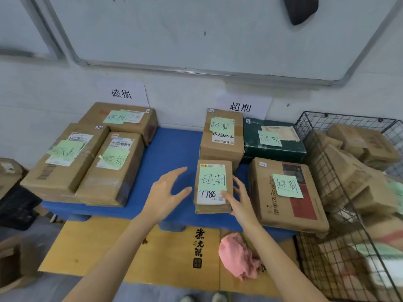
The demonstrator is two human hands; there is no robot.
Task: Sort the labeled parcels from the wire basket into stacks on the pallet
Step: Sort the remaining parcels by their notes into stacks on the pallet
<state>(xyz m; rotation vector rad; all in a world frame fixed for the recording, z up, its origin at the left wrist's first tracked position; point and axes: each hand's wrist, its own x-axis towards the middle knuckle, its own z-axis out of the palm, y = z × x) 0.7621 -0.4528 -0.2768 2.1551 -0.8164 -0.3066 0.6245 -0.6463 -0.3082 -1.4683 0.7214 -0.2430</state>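
So right hand [238,199] rests loose, straight fingers on a small taped cardboard box [212,207] with green note [212,178], left hand [165,192] spread wide, holding nothing; wire basket [322,182] holds crumpled brown parcels [366,144]

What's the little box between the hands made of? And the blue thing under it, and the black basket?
The little box looks like brown cardboard, dull and creased, with paper labels stuck on. The blue pallet seems hard plastic: smooth, one even colour, moulded feet. The basket is thin wire, probably metal coated black, crossed in a grid.
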